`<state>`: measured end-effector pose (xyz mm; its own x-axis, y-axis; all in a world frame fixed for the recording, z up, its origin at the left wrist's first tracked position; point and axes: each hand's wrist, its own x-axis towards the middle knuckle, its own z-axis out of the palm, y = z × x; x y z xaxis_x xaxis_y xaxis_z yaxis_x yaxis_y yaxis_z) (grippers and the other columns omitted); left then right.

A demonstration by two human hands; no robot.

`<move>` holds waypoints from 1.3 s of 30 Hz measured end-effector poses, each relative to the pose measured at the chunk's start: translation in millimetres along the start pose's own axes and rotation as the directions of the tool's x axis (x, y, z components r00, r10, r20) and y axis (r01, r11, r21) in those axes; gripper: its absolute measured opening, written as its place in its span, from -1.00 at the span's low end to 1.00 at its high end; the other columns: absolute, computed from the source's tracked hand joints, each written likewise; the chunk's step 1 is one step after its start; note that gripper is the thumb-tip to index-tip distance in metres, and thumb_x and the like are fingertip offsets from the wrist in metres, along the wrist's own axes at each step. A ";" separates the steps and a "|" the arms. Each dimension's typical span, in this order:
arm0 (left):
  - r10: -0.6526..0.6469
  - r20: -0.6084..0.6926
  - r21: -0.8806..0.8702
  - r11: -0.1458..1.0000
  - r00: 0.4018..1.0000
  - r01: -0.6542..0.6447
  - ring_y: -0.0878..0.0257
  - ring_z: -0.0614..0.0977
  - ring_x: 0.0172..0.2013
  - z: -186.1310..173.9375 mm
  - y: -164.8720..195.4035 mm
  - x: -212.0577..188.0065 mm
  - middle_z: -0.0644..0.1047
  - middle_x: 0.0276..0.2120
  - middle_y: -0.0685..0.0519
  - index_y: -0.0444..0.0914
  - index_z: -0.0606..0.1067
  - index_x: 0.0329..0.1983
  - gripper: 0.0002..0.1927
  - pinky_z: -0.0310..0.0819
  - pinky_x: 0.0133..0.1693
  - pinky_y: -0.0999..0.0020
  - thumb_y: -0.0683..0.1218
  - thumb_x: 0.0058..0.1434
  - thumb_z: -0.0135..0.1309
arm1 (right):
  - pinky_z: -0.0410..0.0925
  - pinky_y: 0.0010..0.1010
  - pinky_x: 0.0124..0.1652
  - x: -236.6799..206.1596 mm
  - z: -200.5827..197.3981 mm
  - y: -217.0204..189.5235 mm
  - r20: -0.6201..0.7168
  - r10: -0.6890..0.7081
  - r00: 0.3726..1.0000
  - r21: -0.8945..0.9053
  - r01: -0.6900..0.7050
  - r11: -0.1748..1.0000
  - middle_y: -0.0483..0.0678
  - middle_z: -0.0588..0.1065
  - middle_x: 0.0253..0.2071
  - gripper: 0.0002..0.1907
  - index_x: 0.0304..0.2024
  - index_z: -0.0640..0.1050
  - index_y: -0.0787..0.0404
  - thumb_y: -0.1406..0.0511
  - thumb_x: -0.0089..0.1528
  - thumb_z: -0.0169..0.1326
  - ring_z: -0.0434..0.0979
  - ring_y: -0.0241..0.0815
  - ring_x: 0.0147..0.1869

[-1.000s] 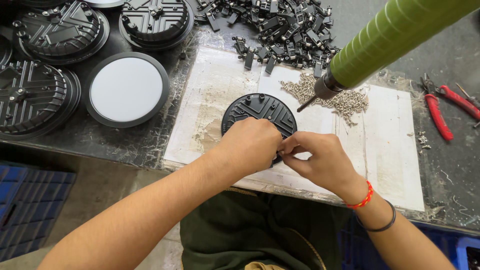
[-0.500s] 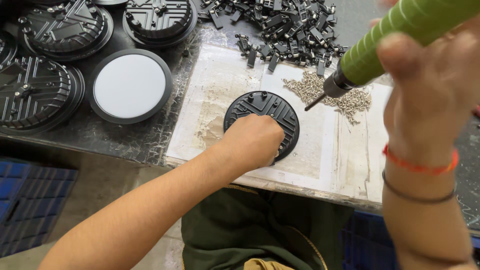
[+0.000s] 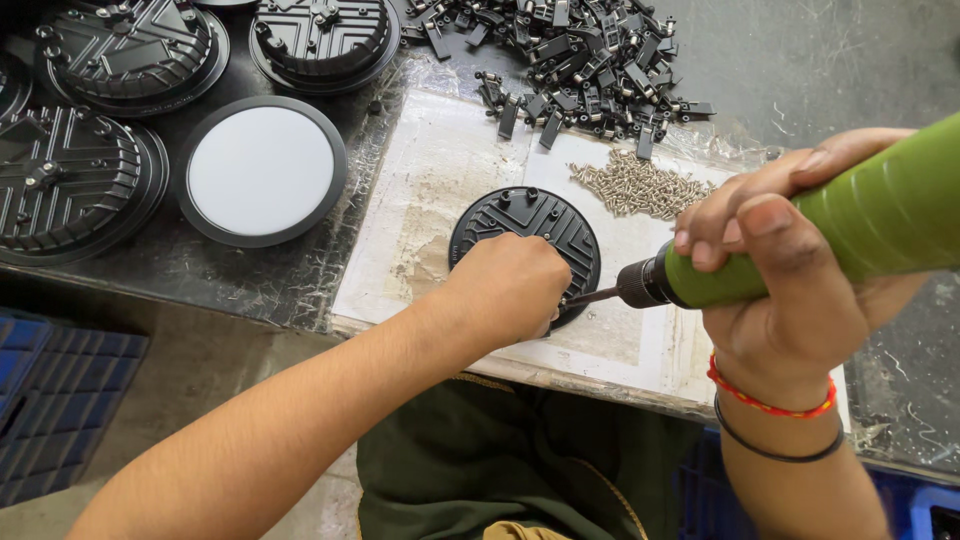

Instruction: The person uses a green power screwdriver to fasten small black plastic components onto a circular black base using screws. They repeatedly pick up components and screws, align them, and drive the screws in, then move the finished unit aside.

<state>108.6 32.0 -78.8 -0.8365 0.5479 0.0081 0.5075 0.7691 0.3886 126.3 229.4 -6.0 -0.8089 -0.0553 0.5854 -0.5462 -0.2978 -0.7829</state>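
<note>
Left hand (image 3: 510, 288) curled into a loose fist, pressed on near edge of black round housing (image 3: 527, 243); fingertips tucked under, whether pinching a screw cannot tell. Housing lying ribbed side up, flat on worn white board (image 3: 420, 210), near centre of bench.

Right hand (image 3: 790, 270) wrapped tight around green electric screwdriver (image 3: 860, 235), thumb and fingers closed on barrel. Driver held nearly horizontal from right, black chuck and bit (image 3: 592, 296) pointing left, tip at housing's near-right rim, touching or just beside left-hand knuckles. Red thread band and black band (image 3: 770, 405) on right wrist.

Far of housing on board: loose pile of small silver screws (image 3: 640, 186). Farther back: heap of black spring clips (image 3: 570, 50), spilling across bench to board's far edge.

Left side of dark bench (image 3: 270, 285): one finished round lamp (image 3: 262, 170), white face up, black rim. Around it more black housings (image 3: 75, 180), ribbed side up, stacked at left and far left.

Blue plastic crate (image 3: 50, 400) on floor, near left. Another blue edge near right under bench. No labels or signs legible.
</note>
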 end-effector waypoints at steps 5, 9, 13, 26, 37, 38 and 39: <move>0.006 0.009 0.021 1.000 1.000 -0.006 -0.17 0.67 -0.39 0.1 -0.5 0.6 0.60 -0.43 -0.22 -0.32 0.62 -0.52 -0.91 0.58 -0.31 0.00 -0.19 -0.02 0.13 | 0.42 -0.27 -0.38 -2.1 1.3 4.3 0.002 -0.008 1.000 0.002 0.008 1.000 0.08 0.39 -0.43 -0.82 0.03 0.28 0.32 0.52 0.51 0.03 0.43 -0.12 -0.48; 0.009 0.006 0.016 1.000 1.000 -0.009 -0.17 0.67 -0.39 0.0 -0.6 -0.5 0.61 -0.43 -0.21 -0.31 0.62 -0.52 -0.91 0.58 -0.31 0.00 -0.19 -0.01 0.13 | 0.43 -0.26 -0.36 -5.0 2.4 6.3 -0.014 -0.005 1.000 -0.022 0.005 1.000 0.09 0.39 -0.43 -0.82 0.03 0.29 0.33 0.52 0.51 0.04 0.43 -0.12 -0.47; 0.002 -0.001 0.000 1.000 1.000 -0.002 -0.17 0.67 -0.39 -1.2 -1.6 -0.5 0.61 -0.44 -0.21 -0.31 0.62 -0.53 -0.90 0.58 -0.31 0.00 -0.19 -0.01 0.13 | 0.44 -0.28 -0.36 -4.2 8.3 7.1 -0.010 -0.027 1.000 -0.025 0.026 0.999 0.07 0.38 -0.43 -0.82 0.02 0.29 0.31 0.50 0.48 0.04 0.43 -0.15 -0.48; 0.067 -0.094 -0.092 0.993 0.993 -0.076 -0.11 0.67 -0.45 -3.9 -16.7 -3.5 0.59 -0.51 -0.17 -0.31 0.59 -0.57 -0.90 0.57 -0.38 0.04 -0.21 -0.01 0.10 | 0.39 -0.30 -0.41 18.7 28.3 19.7 -0.002 0.057 0.998 -0.001 -0.057 0.998 0.03 0.37 -0.54 -0.77 -0.04 0.24 0.27 0.51 0.32 -0.03 0.36 -0.22 -0.58; 0.110 -0.218 -0.072 0.989 0.970 -0.129 -0.09 0.68 -0.43 6.0 -20.0 -18.3 0.60 -0.46 -0.13 -0.32 0.58 -0.58 -0.89 0.58 -0.37 0.08 -0.21 0.01 0.10 | 0.40 -0.35 -0.39 17.1 36.9 18.6 0.114 0.109 0.988 0.044 -0.115 0.992 0.02 0.36 -0.51 -0.77 -0.08 0.25 0.27 0.55 0.33 0.00 0.40 -0.21 -0.52; 0.096 -0.222 -0.074 0.991 0.970 -0.115 -0.09 0.68 -0.42 5.8 -20.1 -17.8 0.60 -0.46 -0.13 -0.31 0.59 -0.58 -0.89 0.58 -0.36 0.07 -0.21 0.01 0.10 | 0.40 -0.35 -0.39 17.5 37.5 18.6 0.131 0.097 0.987 0.035 -0.102 0.994 0.01 0.37 -0.52 -0.76 -0.08 0.25 0.26 0.53 0.33 0.04 0.40 -0.21 -0.52; 0.081 -0.224 -0.075 0.992 0.971 -0.100 -0.09 0.68 -0.42 5.3 -20.3 -17.4 0.60 -0.45 -0.13 -0.30 0.59 -0.57 -0.89 0.58 -0.36 0.07 -0.21 0.01 0.10 | 0.40 -0.35 -0.40 17.1 38.8 18.4 0.148 0.085 0.985 0.025 -0.090 0.996 0.01 0.37 -0.52 -0.74 -0.08 0.26 0.25 0.51 0.34 0.08 0.40 -0.20 -0.52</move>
<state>113.9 8.6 -91.7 -0.8175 0.5208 0.2458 0.5718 0.6833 0.4540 110.8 186.0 -2.2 -0.8112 -0.2211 0.5414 -0.4657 -0.3157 -0.8267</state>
